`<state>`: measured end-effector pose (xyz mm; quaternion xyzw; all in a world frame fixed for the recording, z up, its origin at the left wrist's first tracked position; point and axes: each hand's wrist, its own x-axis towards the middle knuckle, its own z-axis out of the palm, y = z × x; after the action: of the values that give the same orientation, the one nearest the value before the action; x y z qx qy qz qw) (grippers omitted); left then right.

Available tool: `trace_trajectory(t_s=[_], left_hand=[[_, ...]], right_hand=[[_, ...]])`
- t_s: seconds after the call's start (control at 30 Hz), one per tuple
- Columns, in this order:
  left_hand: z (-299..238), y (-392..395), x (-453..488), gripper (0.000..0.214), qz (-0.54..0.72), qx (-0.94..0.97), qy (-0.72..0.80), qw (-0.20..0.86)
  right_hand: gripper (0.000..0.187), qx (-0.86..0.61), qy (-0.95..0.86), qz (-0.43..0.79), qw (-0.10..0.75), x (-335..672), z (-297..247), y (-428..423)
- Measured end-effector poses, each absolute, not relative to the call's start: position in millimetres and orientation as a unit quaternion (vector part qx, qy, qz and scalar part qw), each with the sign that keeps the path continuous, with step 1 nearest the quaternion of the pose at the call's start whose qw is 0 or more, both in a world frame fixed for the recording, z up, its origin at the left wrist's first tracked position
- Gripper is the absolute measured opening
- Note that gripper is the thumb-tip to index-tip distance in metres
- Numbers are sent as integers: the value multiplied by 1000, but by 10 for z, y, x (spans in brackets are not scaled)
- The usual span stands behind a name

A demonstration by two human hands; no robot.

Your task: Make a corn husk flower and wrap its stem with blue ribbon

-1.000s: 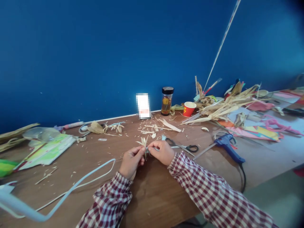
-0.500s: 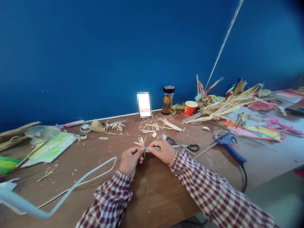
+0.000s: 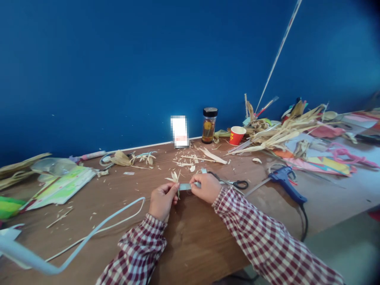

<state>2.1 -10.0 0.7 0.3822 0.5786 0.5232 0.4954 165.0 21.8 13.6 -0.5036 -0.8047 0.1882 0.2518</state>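
My left hand (image 3: 161, 200) is closed in a pinch on the base of a small pale corn-husk flower (image 3: 173, 178), whose thin petals splay out above the fingertips. From that base a pale blue strip of tape (image 3: 185, 187) stretches sideways to my right hand (image 3: 207, 188), which grips its other part between closed fingers. Black-handled scissors (image 3: 241, 184) lie just beyond my right hand, partly covered by it. A pale blue bit (image 3: 204, 171) shows behind my right knuckles.
Husk scraps (image 3: 213, 155) litter the table. A lidded jar (image 3: 209, 126) and red paper cup (image 3: 237, 135) stand near the wall. A blue glue gun (image 3: 286, 182) lies right, below a husk pile (image 3: 276, 138). A pale blue bent arm (image 3: 86, 241) crosses the left foreground.
My right hand has drawn slightly away from my left, so a longer piece of tape shows between them. The left hand and flower have shifted a little left.
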Motion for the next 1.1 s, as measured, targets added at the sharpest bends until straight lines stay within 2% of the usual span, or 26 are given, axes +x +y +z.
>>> trace_trajectory(t_s=[0.27, 0.33, 0.43, 0.5, 0.57, 0.63, 0.7, 0.83, 1.1], left_hand=[[9, -99, -41, 31, 561, 376, 601, 427], [5, -92, -55, 32, 567, 368, 606, 419], [-6, -88, -56, 32, 571, 367, 606, 416], [-10, -92, -45, 32, 569, 373, 601, 419], [-9, -101, -27, 32, 569, 378, 594, 424], [2, -113, -8, 32, 565, 389, 586, 431], [21, -124, 11, 31, 557, 406, 578, 438], [47, -134, 35, 29, 547, 414, 564, 460], [16, -114, 41, 30, 546, 374, 559, 500]], right_hand=[[18, -569, -802, 10, 178, 1866, 287, 314], [23, -611, -763, -39, 208, 1964, 334, 368], [28, -606, -715, -77, 341, 2035, 389, 408], [29, -544, -719, -26, 433, 1983, 396, 383], [29, -474, -737, 72, 476, 1861, 369, 323], [28, -424, -764, 167, 457, 1720, 315, 255], [28, -389, -800, 223, 399, 1612, 250, 209], [22, -370, -843, 234, 312, 1549, 148, 205], [13, -409, -812, 256, 329, 1541, 126, 189]])
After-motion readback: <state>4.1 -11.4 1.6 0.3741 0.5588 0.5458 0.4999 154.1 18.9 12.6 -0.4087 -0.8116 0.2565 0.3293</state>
